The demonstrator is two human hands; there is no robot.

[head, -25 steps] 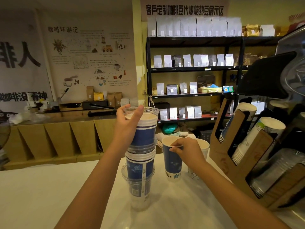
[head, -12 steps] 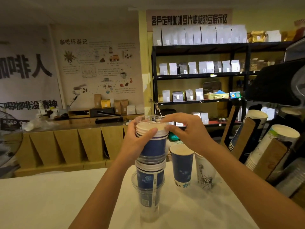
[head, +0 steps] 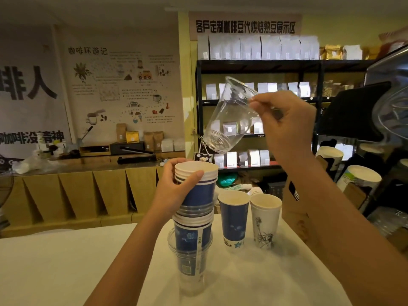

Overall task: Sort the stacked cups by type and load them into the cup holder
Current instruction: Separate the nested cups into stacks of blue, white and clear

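Observation:
A mixed stack of cups (head: pixel 194 230) stands on the white counter (head: pixel 55 261), blue paper cups nested with clear plastic ones. My left hand (head: pixel 176 191) grips the stack near its top rim. High above it, my right hand (head: pixel 287 124) pinches the rim of a clear plastic cup (head: pixel 229 118), which hangs tilted in the air. To the right of the stack stand a single blue paper cup (head: pixel 234 219) and a white paper cup (head: pixel 265 221) with an ink drawing. The wooden cup holder (head: pixel 353 195) at the right edge holds white paper cups (head: pixel 359 177) and clear cups (head: pixel 386 221).
A dark machine (head: pixel 375 107) looms over the cup holder at upper right. Behind the counter runs a lower wooden bench (head: pixel 77 186) with bags and tools, and a black shelf rack (head: pixel 254 98) of coffee bags stands against the back wall.
My right hand has lifted the clear plastic cup off the top of the stack and raised it up to the right. My left hand still holds the stack.

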